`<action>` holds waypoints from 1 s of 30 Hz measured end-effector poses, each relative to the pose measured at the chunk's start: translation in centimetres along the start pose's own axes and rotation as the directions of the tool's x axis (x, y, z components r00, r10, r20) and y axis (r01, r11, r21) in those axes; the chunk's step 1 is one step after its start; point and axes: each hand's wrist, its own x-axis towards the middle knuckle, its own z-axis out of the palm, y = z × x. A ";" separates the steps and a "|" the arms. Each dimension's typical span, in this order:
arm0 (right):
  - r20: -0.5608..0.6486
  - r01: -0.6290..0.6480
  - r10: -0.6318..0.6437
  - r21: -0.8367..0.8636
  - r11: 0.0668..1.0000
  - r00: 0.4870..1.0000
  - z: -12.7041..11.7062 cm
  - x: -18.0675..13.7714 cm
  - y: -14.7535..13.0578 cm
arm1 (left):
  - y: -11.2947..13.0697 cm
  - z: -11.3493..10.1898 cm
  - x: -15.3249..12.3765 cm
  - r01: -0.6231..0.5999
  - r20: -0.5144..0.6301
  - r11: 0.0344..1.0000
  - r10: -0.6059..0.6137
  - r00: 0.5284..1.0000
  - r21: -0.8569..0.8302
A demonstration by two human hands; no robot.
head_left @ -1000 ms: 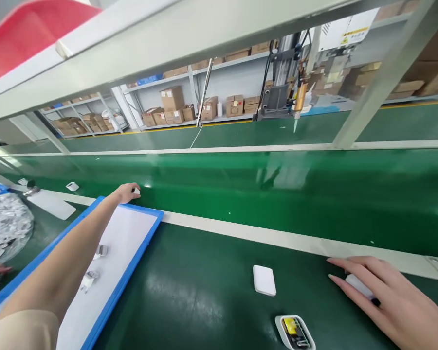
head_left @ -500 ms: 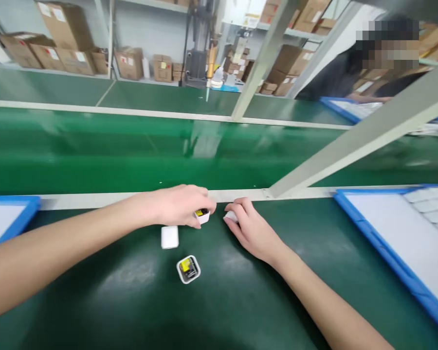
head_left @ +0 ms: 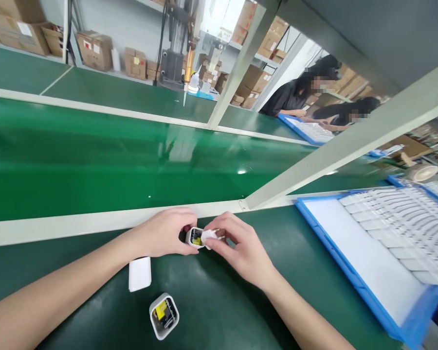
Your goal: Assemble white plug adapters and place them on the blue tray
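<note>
My left hand is closed on a small white charger housing, its open end facing right. Black and yellow electronic parts show inside. Between the fingertips of my right hand is a white plug cap with metal pins pointing right, held right at the housing's opening. Whether the two touch, I cannot tell. Below my left wrist lies a white square piece. A second open charger housing, also with yellow and black parts inside, rests on the dark green table nearer to me.
On the right stands a blue-edged tray with rows of white pieces. A pale metal post slants up from the rail at the table's back. Beyond are a green belt, cardboard boxes and two people working.
My right hand has lifted the plug cap and brought it to the housing in my left hand. The housing's opening has turned toward the right. The camera view has shifted right.
</note>
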 end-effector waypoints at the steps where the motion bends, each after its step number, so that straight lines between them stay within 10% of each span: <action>1: 0.036 -0.009 0.012 -0.076 0.997 0.999 0.2 0.1 -0.6 | 0.0 0.3 0.0 0.002 -0.028 0.999 -0.001 1.000 0.039; 14: -0.022 -0.159 0.158 -0.245 0.956 0.987 0.0 0.7 -2.4 | 0.4 2.1 0.9 0.097 -0.086 0.951 -0.074 0.994 0.292; 30: -0.036 -0.076 0.068 -0.280 0.957 0.997 1.0 -0.1 -0.9 | -1.1 0.9 0.6 -0.056 -0.050 0.998 0.056 0.997 0.000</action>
